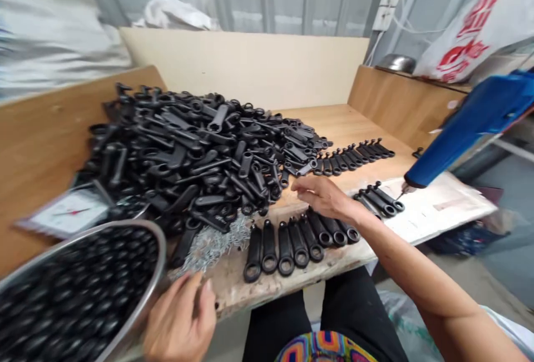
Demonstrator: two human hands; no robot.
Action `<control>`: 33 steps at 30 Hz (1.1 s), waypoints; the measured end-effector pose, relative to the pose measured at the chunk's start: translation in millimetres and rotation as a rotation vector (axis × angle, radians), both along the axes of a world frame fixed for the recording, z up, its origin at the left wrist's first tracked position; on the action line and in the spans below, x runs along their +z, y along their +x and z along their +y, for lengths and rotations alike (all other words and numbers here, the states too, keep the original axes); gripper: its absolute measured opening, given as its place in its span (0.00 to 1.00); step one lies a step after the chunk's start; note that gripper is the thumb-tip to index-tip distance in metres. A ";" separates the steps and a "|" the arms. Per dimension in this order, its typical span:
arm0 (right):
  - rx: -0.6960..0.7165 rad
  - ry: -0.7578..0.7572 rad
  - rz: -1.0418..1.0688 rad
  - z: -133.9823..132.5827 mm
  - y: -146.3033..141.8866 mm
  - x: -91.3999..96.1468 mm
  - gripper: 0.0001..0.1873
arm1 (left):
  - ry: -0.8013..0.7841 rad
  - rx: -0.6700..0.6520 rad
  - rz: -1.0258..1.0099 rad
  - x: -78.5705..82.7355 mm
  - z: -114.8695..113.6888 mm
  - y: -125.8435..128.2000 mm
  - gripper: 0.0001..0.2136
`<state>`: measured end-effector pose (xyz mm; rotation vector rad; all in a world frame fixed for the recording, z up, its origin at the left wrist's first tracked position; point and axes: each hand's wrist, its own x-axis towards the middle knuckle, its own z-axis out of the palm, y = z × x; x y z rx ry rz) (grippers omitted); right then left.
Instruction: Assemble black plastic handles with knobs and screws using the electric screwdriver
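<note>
A big heap of black plastic handles with ring ends (200, 150) covers the middle of the wooden bench (346, 123). My right hand (323, 195) reaches over the bench with its fingers stretched toward the heap's near edge, holding nothing. Just below it lies a row of several black handles (292, 242) side by side, rings toward me. My left hand (181, 320) rests at the bench's front edge beside a metal bowl (146, 295). Its fingers are curled together; I cannot make out anything in them. A small pile of silver metal bits (212, 245) lies next to the row.
The metal bowl at the front left is full of small black parts. A dial scale (67, 212) stands behind it. More rows of handles (354, 156) lie at the right. A blue power tool (467, 128) hangs over white paper (442, 206). Wooden side walls enclose the bench.
</note>
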<state>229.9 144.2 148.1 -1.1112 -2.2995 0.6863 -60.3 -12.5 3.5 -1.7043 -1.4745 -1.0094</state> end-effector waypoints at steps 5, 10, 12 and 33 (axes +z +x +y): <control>-0.206 -0.060 -0.158 5.7 64.9 -1.2 0.11 | -0.020 -0.012 -0.029 -6.0 0.9 -4.8 0.17; -0.242 -0.130 -0.279 8.1 74.9 -7.6 0.13 | -0.051 -0.019 -0.029 -0.6 -0.5 -0.8 0.14; -0.248 -0.145 -0.326 8.4 73.3 -6.7 0.14 | -0.063 -0.017 -0.029 -0.5 -0.7 -0.8 0.14; -0.289 0.024 -0.477 -6.0 83.5 -13.5 0.09 | -0.007 -0.001 0.024 -1.7 1.1 -4.2 0.16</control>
